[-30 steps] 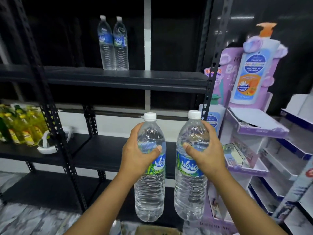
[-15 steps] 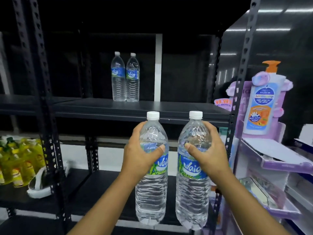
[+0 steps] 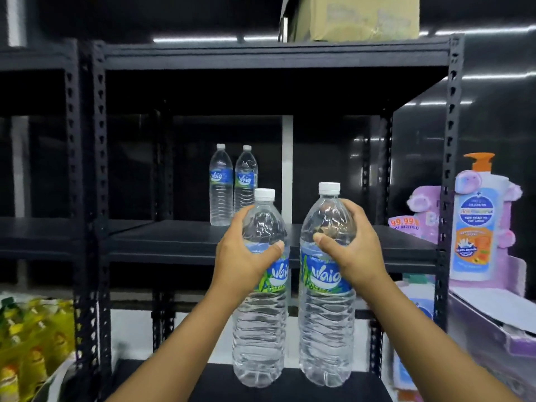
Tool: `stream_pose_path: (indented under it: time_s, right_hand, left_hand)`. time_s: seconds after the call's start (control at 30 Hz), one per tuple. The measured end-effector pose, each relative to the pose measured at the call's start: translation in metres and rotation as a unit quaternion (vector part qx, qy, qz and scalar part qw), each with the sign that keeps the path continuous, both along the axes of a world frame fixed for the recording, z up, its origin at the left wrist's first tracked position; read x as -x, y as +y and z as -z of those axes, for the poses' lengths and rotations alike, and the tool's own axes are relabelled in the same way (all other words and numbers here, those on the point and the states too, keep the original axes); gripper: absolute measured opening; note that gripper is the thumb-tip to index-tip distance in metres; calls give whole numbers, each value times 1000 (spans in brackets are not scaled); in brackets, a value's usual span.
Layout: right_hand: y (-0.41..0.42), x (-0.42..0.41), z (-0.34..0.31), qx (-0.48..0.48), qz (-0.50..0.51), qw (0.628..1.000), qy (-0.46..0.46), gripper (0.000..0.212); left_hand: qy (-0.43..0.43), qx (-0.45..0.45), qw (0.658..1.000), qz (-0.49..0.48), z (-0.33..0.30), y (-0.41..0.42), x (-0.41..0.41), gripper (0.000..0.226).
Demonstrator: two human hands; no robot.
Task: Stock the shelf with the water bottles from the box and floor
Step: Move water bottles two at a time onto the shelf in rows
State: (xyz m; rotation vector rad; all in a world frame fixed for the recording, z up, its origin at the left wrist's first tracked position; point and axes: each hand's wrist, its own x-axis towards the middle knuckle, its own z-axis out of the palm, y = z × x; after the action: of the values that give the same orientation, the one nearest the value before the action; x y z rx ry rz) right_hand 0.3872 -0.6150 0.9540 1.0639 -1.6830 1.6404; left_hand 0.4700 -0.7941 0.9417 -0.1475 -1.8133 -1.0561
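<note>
My left hand [image 3: 246,256] grips a clear water bottle [image 3: 259,329] with a white cap and blue label, held upright in front of the black shelf [image 3: 174,242]. Beside it, my right hand [image 3: 351,250] grips a second, matching water bottle [image 3: 326,329], also upright and a little higher. Both bottles hang in the air before the shelf's front edge. Two more water bottles [image 3: 232,184] stand side by side at the back of the middle shelf board.
A cardboard box [image 3: 353,15] sits on the top shelf. Black perforated uprights [image 3: 448,169] frame the bay. Yellow bottles [image 3: 32,338] fill the lower left shelf. A purple display with a large pump bottle [image 3: 475,221] stands at the right.
The view has risen and I have lifted both bottles with it, nearer to the middle shelf. The top shelf and box have come into sight. My grips are unchanged.
</note>
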Motion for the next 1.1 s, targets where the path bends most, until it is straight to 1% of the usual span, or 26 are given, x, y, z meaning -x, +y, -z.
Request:
stream_pose_path:
  time_s: [0.07,0.17,0.27,0.43,0.6,0.73,0.9,1.1]
  right_hand:
    - [-7,6,-11,4,-4,1000,8,57]
    - [-18,12,-29,12,-12,1000,23,57]
    - [-28,19,-48,19,-18,999,33,54]
    - [-42,36,-85,25,-34,998,56,53]
    - [-54,56,-122,27,-35,997,67,54]
    - [-61,72,-145,40,-34,996,66,52]
    - [-70,102,-161,53,-30,996,62,52]
    - [-81,143,-164,44,-26,998,37,60]
  left_hand:
    - [8,-1,1000,-6,-10,-7,6,68]
    - [22,-8,1000,-7,-28,-18,15,69]
    - [29,4,1000,-9,-47,-25,23,70]
    - [46,12,999,-14,-80,-36,40,65]
    - [67,2,998,-20,-114,-46,61,73]
    - [85,16,996,-27,-139,-48,76,62]
    - [99,21,994,-41,-163,-49,102,60]
    - [94,17,994,-59,-174,-58,141,54]
